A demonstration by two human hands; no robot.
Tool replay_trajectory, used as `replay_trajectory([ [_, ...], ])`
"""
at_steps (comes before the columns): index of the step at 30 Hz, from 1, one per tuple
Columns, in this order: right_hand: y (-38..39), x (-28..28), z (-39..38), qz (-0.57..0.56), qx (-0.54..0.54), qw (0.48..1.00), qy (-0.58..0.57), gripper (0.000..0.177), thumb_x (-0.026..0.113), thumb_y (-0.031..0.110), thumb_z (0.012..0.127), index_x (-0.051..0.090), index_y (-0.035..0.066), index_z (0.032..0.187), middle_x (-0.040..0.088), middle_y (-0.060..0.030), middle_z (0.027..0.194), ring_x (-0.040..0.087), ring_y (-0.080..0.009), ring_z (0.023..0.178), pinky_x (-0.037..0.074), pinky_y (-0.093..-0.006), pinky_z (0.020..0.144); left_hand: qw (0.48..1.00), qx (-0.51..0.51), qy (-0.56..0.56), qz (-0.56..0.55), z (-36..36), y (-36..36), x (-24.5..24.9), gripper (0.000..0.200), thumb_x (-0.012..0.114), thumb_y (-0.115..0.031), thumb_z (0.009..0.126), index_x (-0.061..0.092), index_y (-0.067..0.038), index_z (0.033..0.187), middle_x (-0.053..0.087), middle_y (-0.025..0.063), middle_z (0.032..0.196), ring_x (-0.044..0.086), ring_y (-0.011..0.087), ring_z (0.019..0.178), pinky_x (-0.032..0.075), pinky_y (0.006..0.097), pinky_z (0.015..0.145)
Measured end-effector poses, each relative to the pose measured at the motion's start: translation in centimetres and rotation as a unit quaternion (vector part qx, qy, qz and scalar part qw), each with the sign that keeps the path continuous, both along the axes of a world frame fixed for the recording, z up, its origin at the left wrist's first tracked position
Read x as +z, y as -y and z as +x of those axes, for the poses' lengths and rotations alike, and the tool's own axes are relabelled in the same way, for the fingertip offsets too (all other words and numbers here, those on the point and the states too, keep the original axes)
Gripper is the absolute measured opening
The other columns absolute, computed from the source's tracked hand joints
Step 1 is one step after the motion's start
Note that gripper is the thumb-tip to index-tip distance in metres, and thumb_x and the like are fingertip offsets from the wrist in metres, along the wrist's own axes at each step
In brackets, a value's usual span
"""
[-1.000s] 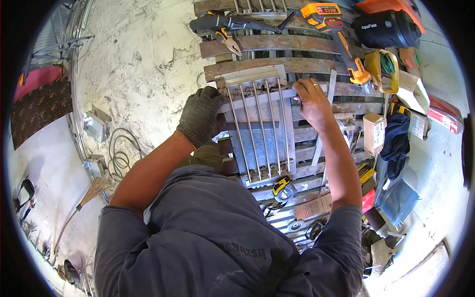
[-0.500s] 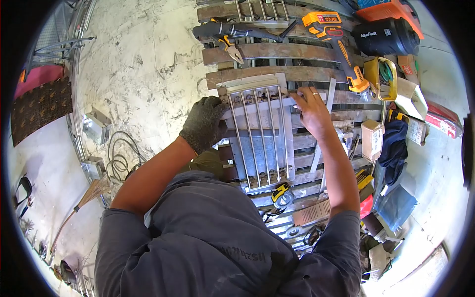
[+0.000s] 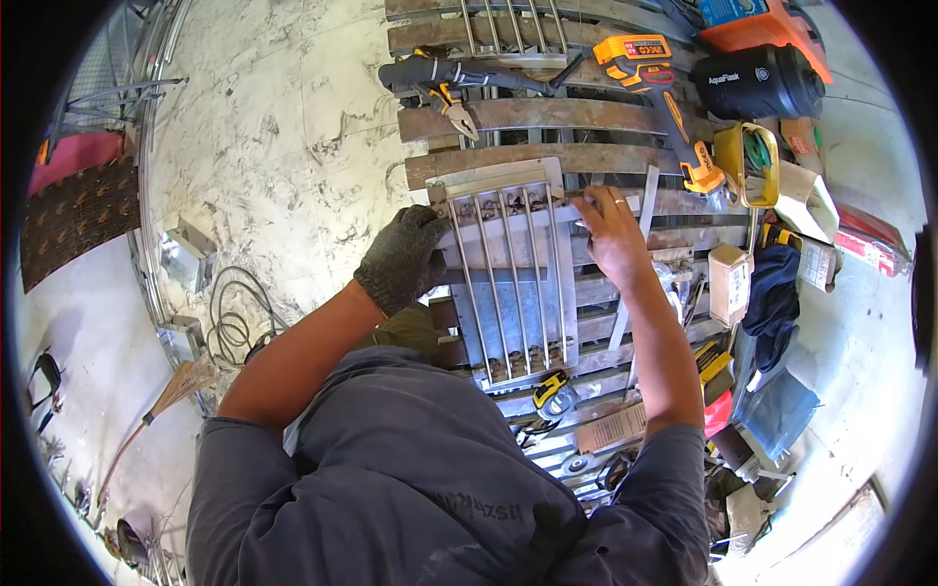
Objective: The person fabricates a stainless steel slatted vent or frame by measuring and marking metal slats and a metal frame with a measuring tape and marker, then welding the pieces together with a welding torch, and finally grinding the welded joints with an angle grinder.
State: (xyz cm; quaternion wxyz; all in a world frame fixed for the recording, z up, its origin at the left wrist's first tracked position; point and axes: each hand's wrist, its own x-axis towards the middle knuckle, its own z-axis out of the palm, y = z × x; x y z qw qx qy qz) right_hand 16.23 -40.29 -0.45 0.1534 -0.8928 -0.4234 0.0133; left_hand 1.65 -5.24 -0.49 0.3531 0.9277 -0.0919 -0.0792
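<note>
Marble flooring [image 3: 274,117] flanked a slatted workbench [image 3: 586,115]; the gloved left hand [image 3: 401,259] clenched a barred grille [image 3: 508,283], while the right hand [image 3: 611,234] touched it, grip unclear.

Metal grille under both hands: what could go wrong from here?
The right hand is bare on the metal grille, so an edge may cut it; only the left hand is gloved. The grille lies across gapped bench slats and could shift or tip.

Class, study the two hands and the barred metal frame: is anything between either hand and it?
Nothing visible does. The gloved left hand touches the barred metal frame at its left edge, the bare right hand at its upper right corner.
</note>
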Motion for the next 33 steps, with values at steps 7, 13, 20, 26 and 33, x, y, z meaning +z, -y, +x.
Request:
replay_trajectory([
  [7,0.0,-0.1,-0.1,0.008,0.001,1.0,0.008,0.061,0.072,-0.019,0.064,0.069,0.002,0.122,0.068,-0.0177,0.121,0.066,-0.0391,0.117,0.057,-0.0468,0.102,1.0,-0.005,0.001,-0.007,0.2,0.0,0.4,0.052,0.08,-0.004,0.077,0.07,0.004,0.128,0.067,0.0253,0.125,0.064,0.0452,0.115,0.056,0.0524,0.101],
  [13,0.0,-0.2,-0.2,0.013,-0.005,1.0,0.004,0.066,0.073,-0.02,0.063,0.069,0.004,0.124,0.068,-0.0166,0.121,0.066,-0.0382,0.117,0.057,-0.0463,0.102,1.0,-0.009,0.014,0.0,0.2,0.0,0.0,0.051,0.079,-0.005,0.079,0.07,0.003,0.129,0.066,0.0253,0.125,0.065,0.0453,0.116,0.058,0.0525,0.1],
  [20,0.1,-0.3,-0.2,0.012,-0.006,1.0,0.009,0.067,0.072,-0.02,0.062,0.069,0.005,0.125,0.068,-0.0156,0.121,0.066,-0.038,0.116,0.057,-0.0461,0.103,0.999,-0.023,0.021,0.009,-0.2,-0.3,-0.8,0.054,0.079,-0.006,0.081,0.069,0.002,0.133,0.066,0.0255,0.129,0.066,0.0443,0.121,0.06,0.0509,0.1],
  [26,0.0,-0.2,-0.3,0.015,-0.013,1.0,0.001,0.065,0.071,-0.02,0.062,0.071,0.004,0.123,0.068,-0.0156,0.123,0.065,-0.0387,0.118,0.057,-0.0464,0.104,0.999,-0.039,0.01,0.012,0.0,-0.4,-0.4,0.054,0.08,-0.007,0.081,0.068,0.001,0.133,0.065,0.023,0.13,0.067,0.0426,0.12,0.061,0.0489,0.098],
  [33,0.1,-0.1,-0.3,0.008,-0.007,1.0,0.002,0.058,0.07,-0.015,0.067,0.072,0.002,0.122,0.067,-0.017,0.123,0.064,-0.0378,0.118,0.054,-0.0466,0.105,0.997,-0.065,-0.025,0.023,0.7,-0.5,0.4,0.055,0.079,-0.007,0.082,0.066,0.001,0.135,0.063,0.0206,0.129,0.068,0.0412,0.118,0.061,0.0481,0.097],
])
